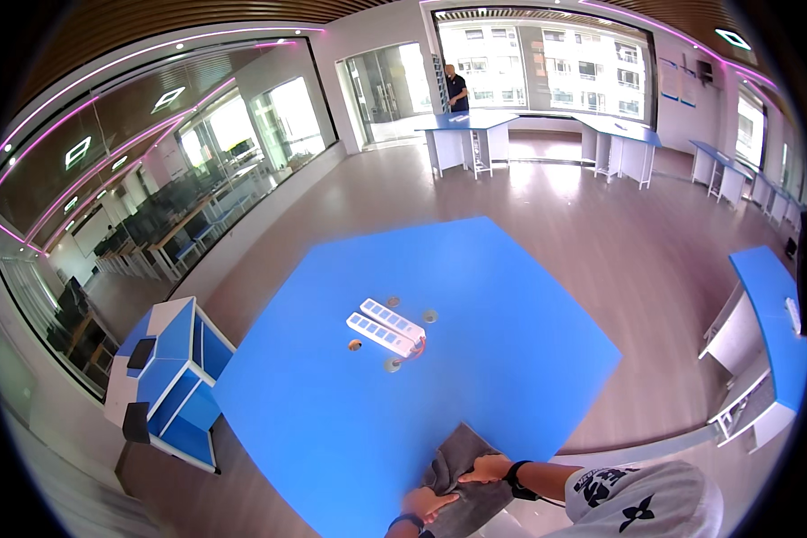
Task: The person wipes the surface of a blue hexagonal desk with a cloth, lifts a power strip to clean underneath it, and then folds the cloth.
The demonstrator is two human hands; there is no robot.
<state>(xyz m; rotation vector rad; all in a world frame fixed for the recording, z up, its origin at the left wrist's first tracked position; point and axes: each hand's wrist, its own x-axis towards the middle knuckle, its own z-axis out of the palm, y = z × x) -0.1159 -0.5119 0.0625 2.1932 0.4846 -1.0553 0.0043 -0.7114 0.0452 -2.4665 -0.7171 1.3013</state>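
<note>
A grey cloth (469, 494) lies bunched over the near edge of a blue tabletop (511, 323), part of it hanging past the edge. My left hand (430, 502) grips the cloth at its lower left, index finger stretched along it. Farther right, my right hand (486, 468) pinches the same cloth, and a black band circles that wrist. Folds rise between the two hands. Some fingertips are hidden in the fabric.
Two white power strips (387, 326) with red wires lie mid-table among round cable holes (355, 345). A blue-and-white lectern (181, 383) stands at left, a curved blue desk (766, 316) at right. Beyond are more desks (467, 122) and a standing person (456, 89).
</note>
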